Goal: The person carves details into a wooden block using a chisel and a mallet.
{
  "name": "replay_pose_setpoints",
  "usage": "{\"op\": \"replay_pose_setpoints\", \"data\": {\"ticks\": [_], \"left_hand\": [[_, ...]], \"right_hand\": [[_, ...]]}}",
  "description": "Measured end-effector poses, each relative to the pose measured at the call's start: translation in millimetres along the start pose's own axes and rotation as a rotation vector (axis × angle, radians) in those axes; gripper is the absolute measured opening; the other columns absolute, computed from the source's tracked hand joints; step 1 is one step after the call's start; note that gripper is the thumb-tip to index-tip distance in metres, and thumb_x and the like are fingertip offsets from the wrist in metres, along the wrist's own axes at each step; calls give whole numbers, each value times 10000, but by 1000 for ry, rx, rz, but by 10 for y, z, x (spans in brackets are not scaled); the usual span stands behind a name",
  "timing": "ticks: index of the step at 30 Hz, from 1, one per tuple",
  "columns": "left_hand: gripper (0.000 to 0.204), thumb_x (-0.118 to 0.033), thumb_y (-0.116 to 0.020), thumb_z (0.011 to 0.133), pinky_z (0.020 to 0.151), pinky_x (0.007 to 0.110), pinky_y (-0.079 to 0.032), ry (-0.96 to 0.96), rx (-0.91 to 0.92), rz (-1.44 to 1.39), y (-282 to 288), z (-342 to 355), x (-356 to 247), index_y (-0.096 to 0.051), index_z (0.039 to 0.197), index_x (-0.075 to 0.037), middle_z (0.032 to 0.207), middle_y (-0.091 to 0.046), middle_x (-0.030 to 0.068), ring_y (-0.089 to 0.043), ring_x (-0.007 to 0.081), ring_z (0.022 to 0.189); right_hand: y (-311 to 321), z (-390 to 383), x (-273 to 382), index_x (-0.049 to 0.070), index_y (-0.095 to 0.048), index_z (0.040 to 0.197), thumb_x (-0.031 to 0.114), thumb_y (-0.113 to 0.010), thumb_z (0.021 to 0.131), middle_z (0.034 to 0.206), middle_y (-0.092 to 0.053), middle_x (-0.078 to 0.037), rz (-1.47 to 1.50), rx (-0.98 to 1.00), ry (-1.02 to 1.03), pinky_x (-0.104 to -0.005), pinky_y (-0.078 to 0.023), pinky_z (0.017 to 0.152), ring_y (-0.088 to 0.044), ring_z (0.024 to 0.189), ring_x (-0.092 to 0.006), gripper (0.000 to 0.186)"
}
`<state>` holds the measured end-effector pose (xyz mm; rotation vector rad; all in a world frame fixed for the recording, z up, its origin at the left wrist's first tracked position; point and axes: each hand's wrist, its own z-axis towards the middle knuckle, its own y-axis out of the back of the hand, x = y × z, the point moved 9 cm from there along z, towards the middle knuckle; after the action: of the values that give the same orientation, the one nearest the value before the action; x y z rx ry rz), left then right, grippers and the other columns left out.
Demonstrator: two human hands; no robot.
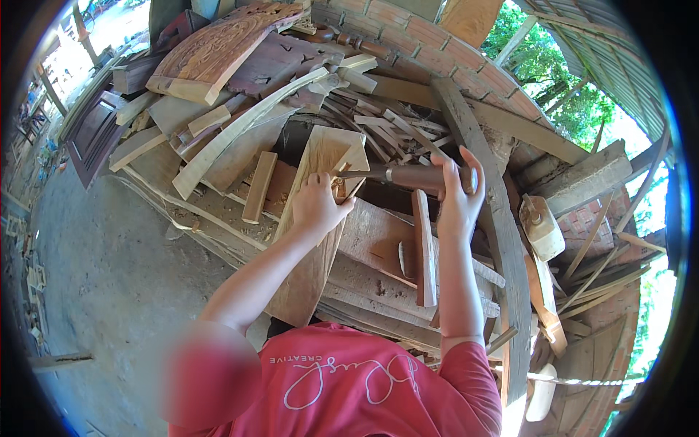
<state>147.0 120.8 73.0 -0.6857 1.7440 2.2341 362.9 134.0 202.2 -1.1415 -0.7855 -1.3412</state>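
Fingers (pixel 449 175) of the right hand (pixel 459 205) clamp a brown-handled tool (pixel 415 178); left hand (pixel 317 206) touches board (pixel 312 268), grip unclear

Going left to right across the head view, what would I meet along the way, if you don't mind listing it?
Dark panelled wooden piece → short wood block → left hand → right hand → pale plastic jug.

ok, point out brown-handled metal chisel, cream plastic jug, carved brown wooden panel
Brown-handled metal chisel (pixel 413 177): head view, handle.
Cream plastic jug (pixel 542 229): head view, body.
Carved brown wooden panel (pixel 224 48): head view, carved face.
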Motion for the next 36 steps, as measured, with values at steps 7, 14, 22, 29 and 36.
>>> {"op": "replay_pose_setpoints", "data": {"ticks": [7,14,22,29,36], "left_hand": [[612,-469,-685,628,756,382,-471,104,138,-95,-91,34,87,-495,1007,-28,976,-535,161,-552,296,918],[645,-484,-691,611,785,385,-461,107,137,-93,-31,32,64,-491,1025,-32,1004,-528,162,-542,296,952],[647,-475,-690,618,778,367,-464,131,173,-94,-81,37,93,-487,1042,-30,1020,-515,153,-535,273,969],[639,-471,-685,626,760,370,-466,69,100,-123,-91,59,89,-485,1039,-27,978,-520,150,-545,278,941],[669,-481,-694,620,731,367,-476,68,94,-86,-96,40,64,-479,1044,-11,973,-517,158,-555,284,909]], "right_hand": [[-100,438,-448,34,-506,789,172,-611,782,702,-593,-93,474,-90,-34,-338,-444,718,-556,693,-179,173],[-16,650,-431,70,-420,654,154,-536,797,596,-430,-45,520,-66,36,-333,-399,633,-447,598,-186,202],[-208,663,-450,77,-401,641,125,-507,749,574,-400,-42,606,44,54,-335,-360,620,-396,574,-167,159],[-530,578,-221,50,-438,714,30,-501,758,546,-433,-69,617,344,145,-320,-378,502,-414,494,-172,80],[-661,490,-195,41,-425,740,-23,-508,762,565,-439,-58,536,167,175,-306,-375,478,-415,480,-152,107]]}}
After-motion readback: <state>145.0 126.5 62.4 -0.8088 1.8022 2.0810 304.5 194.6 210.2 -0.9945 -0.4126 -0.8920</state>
